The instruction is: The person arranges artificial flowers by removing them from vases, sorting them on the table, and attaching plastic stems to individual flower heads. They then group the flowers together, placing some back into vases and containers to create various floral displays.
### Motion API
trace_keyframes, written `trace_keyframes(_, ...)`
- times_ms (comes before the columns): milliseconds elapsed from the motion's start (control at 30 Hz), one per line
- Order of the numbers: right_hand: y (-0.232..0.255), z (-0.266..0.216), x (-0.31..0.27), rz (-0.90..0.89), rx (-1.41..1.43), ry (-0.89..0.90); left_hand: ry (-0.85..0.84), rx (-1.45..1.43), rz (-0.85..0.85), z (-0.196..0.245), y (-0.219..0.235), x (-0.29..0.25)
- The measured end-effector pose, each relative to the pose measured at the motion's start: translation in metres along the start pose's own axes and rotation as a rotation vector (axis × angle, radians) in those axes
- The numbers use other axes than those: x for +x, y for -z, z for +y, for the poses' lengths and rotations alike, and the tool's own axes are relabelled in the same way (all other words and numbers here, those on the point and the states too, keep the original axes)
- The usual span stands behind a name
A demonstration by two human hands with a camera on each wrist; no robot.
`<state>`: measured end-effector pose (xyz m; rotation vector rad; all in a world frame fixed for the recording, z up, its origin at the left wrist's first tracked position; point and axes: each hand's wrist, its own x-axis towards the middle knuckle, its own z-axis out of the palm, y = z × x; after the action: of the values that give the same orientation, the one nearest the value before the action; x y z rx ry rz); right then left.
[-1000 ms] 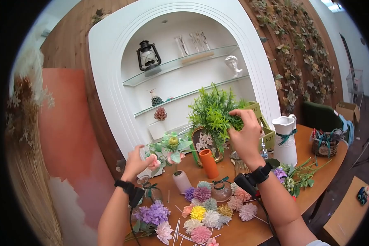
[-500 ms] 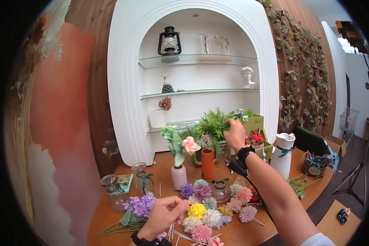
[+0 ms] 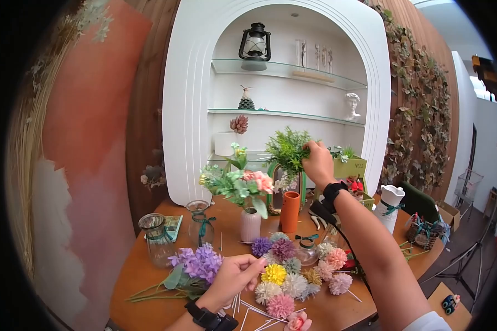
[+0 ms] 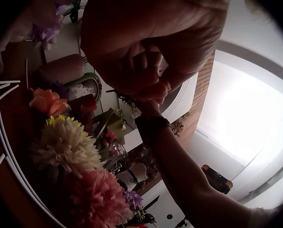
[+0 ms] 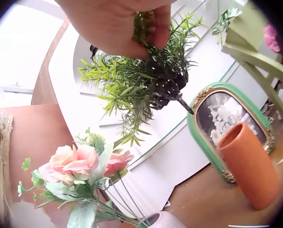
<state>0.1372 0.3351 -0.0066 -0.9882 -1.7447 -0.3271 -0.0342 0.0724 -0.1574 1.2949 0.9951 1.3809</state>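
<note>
A left hand (image 3: 232, 280), fingers loosely curled together and empty, hovers near a round yellow flower (image 3: 274, 274); farther off, the right hand (image 3: 320, 165) pinches a bushy green leafy plant (image 3: 284, 148) at its 10 o'clock, above an orange cylindrical vase (image 3: 290, 213).

Hand (image 5: 117, 28) gripping greenery (image 5: 146, 78) above 1 frame (image 5: 229, 128).
</note>
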Motion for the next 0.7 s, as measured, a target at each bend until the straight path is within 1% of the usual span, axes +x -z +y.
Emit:
trace_keyframes(100, 0.003, 0.022, -0.003, -0.006, -0.050, 0.012, 0.009, -0.012, -0.017, -0.001, -0.001, 0.000)
trace_keyframes(133, 0.005, 0.024, -0.005, -0.021, -0.059, -0.019, 0.006, -0.014, -0.021, -0.001, -0.002, 0.000)
trace_keyframes(267, -0.003, 0.036, -0.012, -0.036, -0.043, -0.043, -0.002, -0.016, -0.034, -0.003, -0.001, 0.000)
trace_keyframes(367, -0.011, 0.038, -0.017, -0.074, -0.042, -0.016, -0.003, -0.015, -0.021, -0.003, -0.001, 0.000)
trace_keyframes(400, -0.012, 0.040, -0.017, -0.186, -0.072, -0.041, 0.000, -0.013, -0.017, -0.003, -0.001, 0.000)
trace_keyframes(433, -0.012, 0.040, -0.018, -0.185, -0.072, -0.042, 0.000, -0.011, -0.018, -0.003, -0.001, 0.000)
trace_keyframes(500, -0.014, 0.039, -0.020, -0.370, -0.118, -0.034, 0.015, -0.002, -0.022, -0.003, -0.001, 0.000)
trace_keyframes(533, -0.004, 0.029, -0.018, -0.470, -0.137, -0.078, 0.018, -0.003, -0.023, -0.002, -0.001, 0.000)
trace_keyframes(567, -0.005, 0.029, -0.016, -0.473, -0.138, -0.079, 0.024, 0.005, -0.025, -0.001, -0.001, -0.001)
trace_keyframes(633, -0.006, 0.029, -0.015, -0.521, -0.167, -0.024, 0.034, 0.009, -0.028, -0.002, -0.002, -0.001)
trace_keyframes(700, -0.004, 0.028, -0.013, -0.557, -0.163, -0.022, 0.017, 0.014, -0.039, -0.002, -0.002, -0.001)
